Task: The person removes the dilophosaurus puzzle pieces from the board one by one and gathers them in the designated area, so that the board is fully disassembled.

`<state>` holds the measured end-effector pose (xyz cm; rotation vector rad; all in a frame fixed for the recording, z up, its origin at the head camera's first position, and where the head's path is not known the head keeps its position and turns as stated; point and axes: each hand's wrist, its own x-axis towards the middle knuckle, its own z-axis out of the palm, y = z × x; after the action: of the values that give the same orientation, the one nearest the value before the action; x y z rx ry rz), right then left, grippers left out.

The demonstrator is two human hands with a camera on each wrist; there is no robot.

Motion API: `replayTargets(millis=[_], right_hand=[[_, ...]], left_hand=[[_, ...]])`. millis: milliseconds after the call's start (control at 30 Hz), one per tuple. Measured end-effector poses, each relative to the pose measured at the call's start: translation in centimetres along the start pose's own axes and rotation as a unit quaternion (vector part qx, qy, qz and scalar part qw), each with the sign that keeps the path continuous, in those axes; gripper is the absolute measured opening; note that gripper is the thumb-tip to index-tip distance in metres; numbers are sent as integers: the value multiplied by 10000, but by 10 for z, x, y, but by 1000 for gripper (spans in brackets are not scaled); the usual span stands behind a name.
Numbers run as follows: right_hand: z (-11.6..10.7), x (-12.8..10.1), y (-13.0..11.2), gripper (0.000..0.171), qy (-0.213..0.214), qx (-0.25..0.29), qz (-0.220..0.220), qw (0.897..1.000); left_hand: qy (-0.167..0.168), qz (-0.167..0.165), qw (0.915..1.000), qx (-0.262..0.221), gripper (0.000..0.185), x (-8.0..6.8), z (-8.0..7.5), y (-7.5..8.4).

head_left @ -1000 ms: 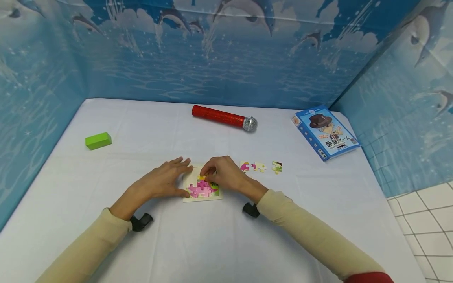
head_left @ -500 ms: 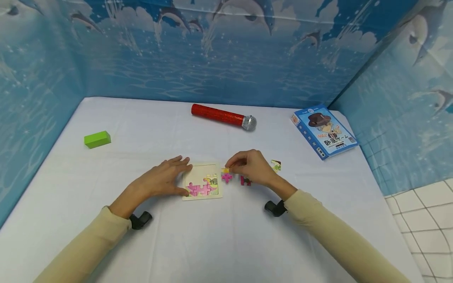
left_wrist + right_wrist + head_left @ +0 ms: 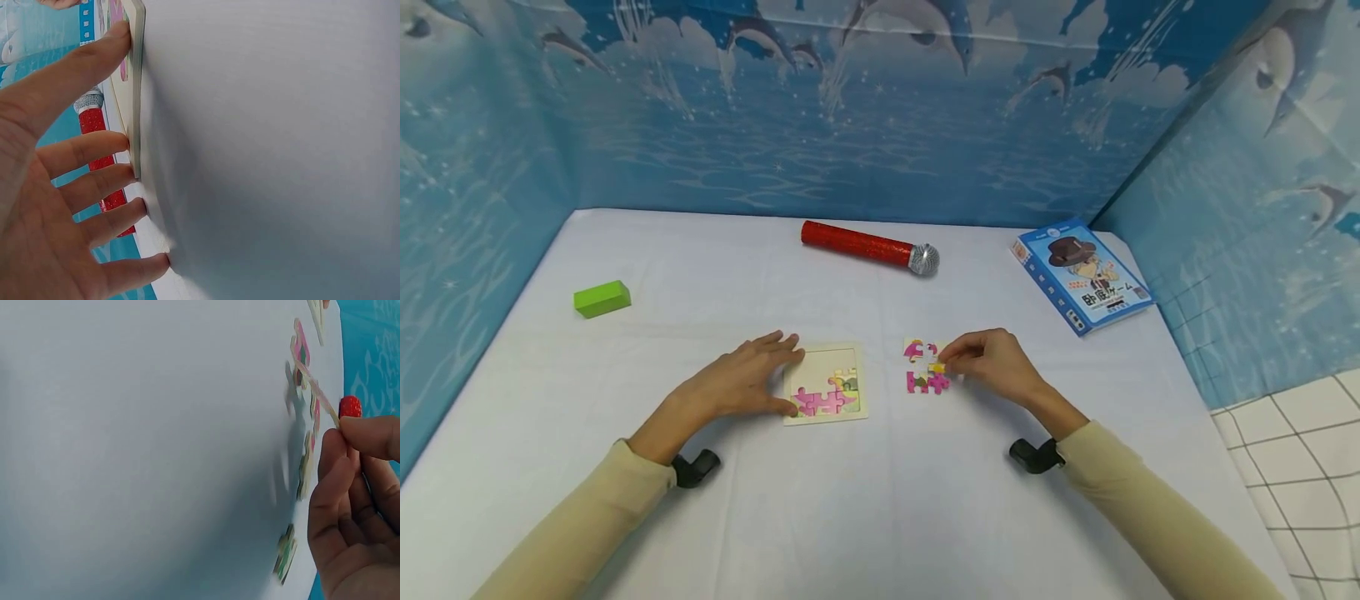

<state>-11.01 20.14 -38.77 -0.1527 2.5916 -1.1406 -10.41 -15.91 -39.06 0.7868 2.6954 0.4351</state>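
A shallow puzzle tray [image 3: 808,367] lies on the white table, with several joined pink and green pieces [image 3: 822,403] along its bottom and right. My left hand [image 3: 737,379] rests at its left side, thumb and fingers spread straight; in the left wrist view the thumb and index fingertips touch the tray's edge [image 3: 137,94]. To the right, my right hand [image 3: 996,362] pinches a yellow-and-pink puzzle piece [image 3: 937,368] by its edge. In the right wrist view this piece [image 3: 320,397] tilts between thumb and index finger, above loose puzzle pieces [image 3: 306,465].
Loose pink pieces [image 3: 913,350] lie right of the tray, with a darker pink piece [image 3: 917,382] below them. Farther back are a red microphone [image 3: 868,245], a green block [image 3: 602,298] and a blue game box [image 3: 1084,277]. Dolphin-print curtains [image 3: 820,150] bound the table.
The yellow-and-pink piece has come out of the tray in my right hand, which has moved right to the loose pieces. My left hand has stayed at the tray's left side.
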Motion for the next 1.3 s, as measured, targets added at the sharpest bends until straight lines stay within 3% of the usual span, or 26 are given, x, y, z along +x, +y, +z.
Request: replayTargets(millis=[467,800,1000,1300], right_hand=[[2,0,14,4,270,-496,192,9982],[5,1,12,7,455,-854,-243,9950],[10,5,-1,11,530,-829,-752,9923],[37,14,-29,20,170,-691,-818,9941]], left_hand=[[99,52,9999,-36,81,-3,2,-1],[123,75,9999,-32,81,-3,3,0],[114,-4,9999,44,81,-2,2,-1],[51,-34,10000,1,81,-2,4,0]])
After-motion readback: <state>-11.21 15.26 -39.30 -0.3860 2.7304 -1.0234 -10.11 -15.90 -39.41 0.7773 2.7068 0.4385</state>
